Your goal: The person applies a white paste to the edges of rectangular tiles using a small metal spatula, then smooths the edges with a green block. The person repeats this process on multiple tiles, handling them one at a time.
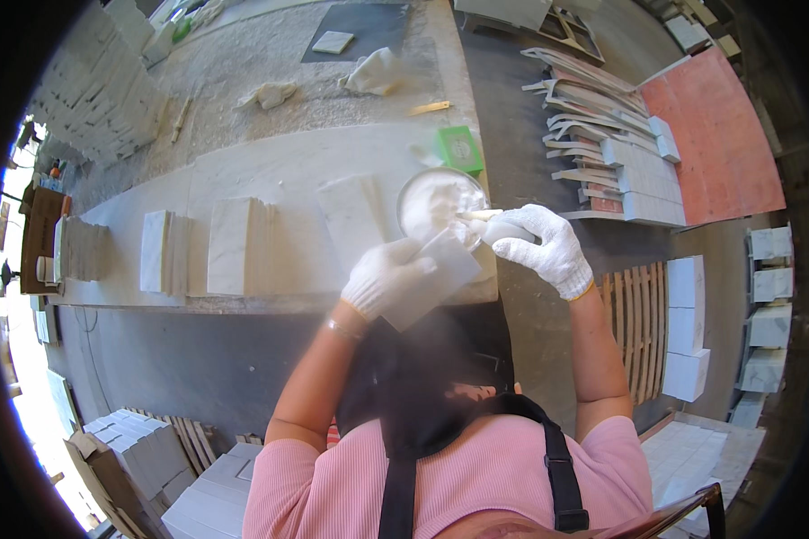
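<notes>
My left hand [384,278], in a white knit glove, is closed on the edge of a thin white stone tile [436,274]. The tile is tilted, and its far corner reaches over the near rim of a round bowl [403,199]. White powder [440,202] fills much of the bowl. My right hand [546,251], gloved too, is closed around a small pale tool [511,225] at the bowl's right side. A light wood-coloured stick-like part [479,215] points from it over the powder. The tool's exact kind is unclear.
Stacks of white tiles [227,247] stand along the bench [288,153] to the left, with loose tiles [346,211] nearer the bowl. A green box [459,149] sits behind the bowl. Crumpled cloths [375,74] lie farther back. Right are a pallet [634,332] and stacked white blocks [686,305].
</notes>
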Motion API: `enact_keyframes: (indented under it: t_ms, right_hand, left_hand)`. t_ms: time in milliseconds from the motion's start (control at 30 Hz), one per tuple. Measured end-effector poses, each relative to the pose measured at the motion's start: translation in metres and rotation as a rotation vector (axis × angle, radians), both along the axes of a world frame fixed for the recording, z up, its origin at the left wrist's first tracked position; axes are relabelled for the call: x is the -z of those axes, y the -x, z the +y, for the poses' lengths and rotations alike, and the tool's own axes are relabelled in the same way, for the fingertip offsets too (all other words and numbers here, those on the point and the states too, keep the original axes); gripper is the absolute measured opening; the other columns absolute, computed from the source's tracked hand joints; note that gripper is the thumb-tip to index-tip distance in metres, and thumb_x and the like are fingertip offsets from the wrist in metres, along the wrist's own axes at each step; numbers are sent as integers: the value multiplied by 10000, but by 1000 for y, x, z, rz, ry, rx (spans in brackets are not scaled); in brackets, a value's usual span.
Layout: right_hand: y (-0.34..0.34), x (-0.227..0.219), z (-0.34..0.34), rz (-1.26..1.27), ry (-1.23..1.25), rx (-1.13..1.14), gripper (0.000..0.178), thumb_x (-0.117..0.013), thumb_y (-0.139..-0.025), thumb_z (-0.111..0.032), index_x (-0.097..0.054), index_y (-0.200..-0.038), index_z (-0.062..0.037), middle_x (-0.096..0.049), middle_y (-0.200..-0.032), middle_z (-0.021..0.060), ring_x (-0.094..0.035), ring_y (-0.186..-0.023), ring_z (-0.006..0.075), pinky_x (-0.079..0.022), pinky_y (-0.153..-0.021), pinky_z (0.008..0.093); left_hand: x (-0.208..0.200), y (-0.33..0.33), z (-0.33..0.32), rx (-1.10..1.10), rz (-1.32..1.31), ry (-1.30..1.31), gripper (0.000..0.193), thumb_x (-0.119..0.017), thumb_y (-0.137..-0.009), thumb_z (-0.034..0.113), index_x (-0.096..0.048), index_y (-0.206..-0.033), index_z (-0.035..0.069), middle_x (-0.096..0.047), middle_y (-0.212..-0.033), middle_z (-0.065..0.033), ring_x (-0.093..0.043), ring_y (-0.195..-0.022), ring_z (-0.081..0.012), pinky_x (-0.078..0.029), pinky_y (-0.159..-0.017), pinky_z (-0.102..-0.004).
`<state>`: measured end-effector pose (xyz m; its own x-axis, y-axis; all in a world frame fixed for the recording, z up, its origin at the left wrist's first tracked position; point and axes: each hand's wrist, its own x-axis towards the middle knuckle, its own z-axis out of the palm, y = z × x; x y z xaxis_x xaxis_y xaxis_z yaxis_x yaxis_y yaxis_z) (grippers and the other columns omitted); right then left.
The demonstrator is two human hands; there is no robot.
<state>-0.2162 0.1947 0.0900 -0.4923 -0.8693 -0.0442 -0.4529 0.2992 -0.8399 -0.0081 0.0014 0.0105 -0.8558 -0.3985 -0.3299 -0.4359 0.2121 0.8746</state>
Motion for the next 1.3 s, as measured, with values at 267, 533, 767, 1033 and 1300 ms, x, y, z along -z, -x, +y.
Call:
enact_keyframes:
  t_ms: [267,533,767,1033,1300]
  right_hand:
    - [-6,-6,-5,210,7,-48,259,-851,-825,-237,-847,-1073,-163,-765,-965,88,-691,-830,216,-547,-781,348]
    - [-10,-8,-7,269,24,-69,222,-843,-814,-256,-859,-1026,-194,-758,-917,88,-685,-814,245,-547,-771,372]
    - [-10,-10,-9,326,-18,-89,305,-880,-761,-220,-828,-1035,-96,-739,-899,79,-683,-858,238,-542,-793,360]
    - [-11,-9,-9,352,6,-83,295,-882,-759,-214,-831,-1027,-103,-739,-897,80,-684,-844,236,-547,-771,356]
    - [-11,-10,-11,380,37,-109,302,-890,-755,-214,-830,-1029,-103,-739,-899,79,-684,-844,238,-548,-772,357]
  left_hand:
    - [0,-5,3,-32,38,-65,438,-750,-922,331,-746,-1218,8,-770,-980,-110,-693,-898,-159,-556,-841,-339]
    - [4,-8,2,-27,41,-88,442,-761,-920,308,-745,-1243,6,-778,-1009,-108,-696,-922,-158,-557,-856,-334]
    - [4,-10,2,-31,56,-84,448,-761,-920,319,-746,-1240,5,-778,-1010,-115,-699,-920,-166,-557,-856,-340]
    - [3,-10,3,-35,33,-84,473,-768,-914,345,-744,-1234,-2,-776,-1010,-125,-702,-924,-178,-557,-851,-346]
    - [4,-10,3,-40,48,-97,482,-772,-913,343,-738,-1242,-6,-772,-1014,-117,-693,-937,-174,-549,-858,-343]
